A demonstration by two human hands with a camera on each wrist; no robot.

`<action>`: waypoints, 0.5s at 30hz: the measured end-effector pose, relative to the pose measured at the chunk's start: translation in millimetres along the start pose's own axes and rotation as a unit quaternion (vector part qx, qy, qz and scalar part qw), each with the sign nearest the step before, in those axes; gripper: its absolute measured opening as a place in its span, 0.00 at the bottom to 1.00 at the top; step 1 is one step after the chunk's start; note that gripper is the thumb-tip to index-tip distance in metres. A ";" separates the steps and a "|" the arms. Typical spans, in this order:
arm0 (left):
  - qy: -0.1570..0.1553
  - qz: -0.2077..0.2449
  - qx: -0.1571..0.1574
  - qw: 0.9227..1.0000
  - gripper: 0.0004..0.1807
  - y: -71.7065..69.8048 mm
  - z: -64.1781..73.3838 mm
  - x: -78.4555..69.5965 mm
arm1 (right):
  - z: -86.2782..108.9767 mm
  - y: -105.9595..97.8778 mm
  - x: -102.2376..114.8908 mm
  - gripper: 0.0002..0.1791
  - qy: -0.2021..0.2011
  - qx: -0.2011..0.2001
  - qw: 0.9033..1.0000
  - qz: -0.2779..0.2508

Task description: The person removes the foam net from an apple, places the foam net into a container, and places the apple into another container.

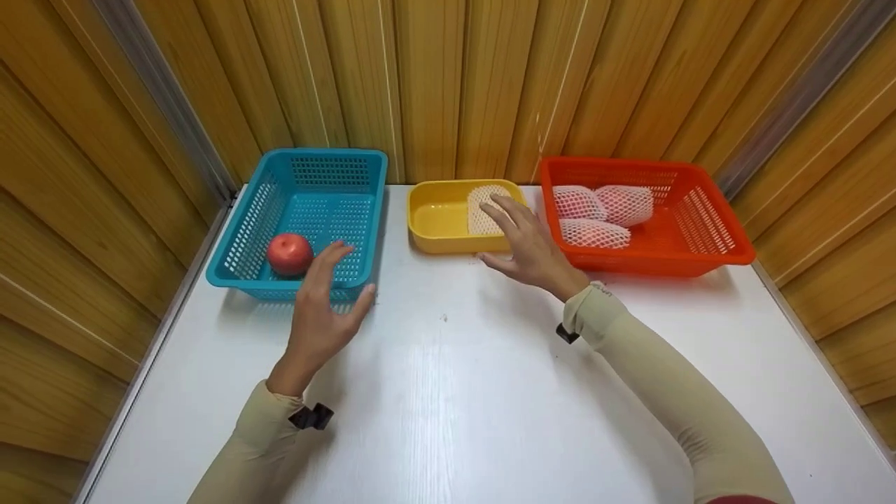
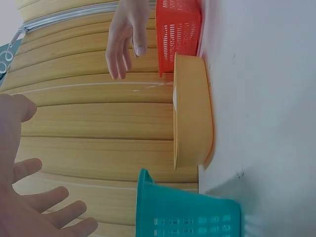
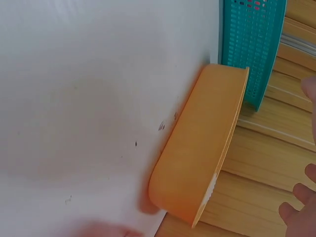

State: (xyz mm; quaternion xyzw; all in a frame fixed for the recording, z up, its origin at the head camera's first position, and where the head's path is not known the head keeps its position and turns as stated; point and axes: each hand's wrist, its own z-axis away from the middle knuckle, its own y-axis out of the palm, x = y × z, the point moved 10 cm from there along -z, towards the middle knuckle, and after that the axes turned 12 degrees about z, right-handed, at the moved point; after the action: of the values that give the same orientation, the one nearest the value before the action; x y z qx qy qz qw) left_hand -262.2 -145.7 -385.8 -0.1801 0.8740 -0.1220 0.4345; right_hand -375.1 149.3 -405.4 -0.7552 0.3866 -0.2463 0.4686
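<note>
My left hand (image 1: 322, 315) hovers over the near right corner of a blue basket (image 1: 225, 269), its fingers spread and holding nothing. Inside that basket sits a red apple (image 1: 289, 253), just left of the fingertips. Over the right end of a yellow container (image 1: 455, 245) is my right hand (image 1: 528, 245), fingers apart with nothing between them. A white foam net sleeve (image 1: 477, 217) lies in the container, partly hidden by the right fingers. In the left wrist view, the left hand (image 2: 29, 202) shows with its fingers extended.
On the right stands a red basket (image 1: 644, 264) with several fruits in pink-white foam nets (image 1: 595, 233) at its left side. The containers stand on a white table (image 1: 434, 392) against wood-look panel walls (image 1: 462, 91).
</note>
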 end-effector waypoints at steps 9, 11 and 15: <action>0.030 0.038 0.018 0.999 0.33 49.3 -19.0 -15.7 | 10.5 -12.8 -42.3 0.51 0.043 0.020 0.999 -0.014; 0.039 0.045 0.018 0.998 0.33 59.8 -23.9 -19.3 | 12.6 -14.7 -51.9 0.51 0.059 0.028 0.998 -0.011; 0.058 0.062 0.023 0.996 0.33 82.0 -32.1 -26.1 | 16.4 -19.2 -68.3 0.51 0.078 0.042 0.996 -0.014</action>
State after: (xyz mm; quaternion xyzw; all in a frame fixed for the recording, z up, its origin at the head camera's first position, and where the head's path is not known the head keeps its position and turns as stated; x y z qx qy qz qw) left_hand -290.5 -58.6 -378.4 -0.1084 0.9040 -0.1253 0.3941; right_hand -395.9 218.5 -396.1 -0.7188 0.4006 -0.3267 0.4649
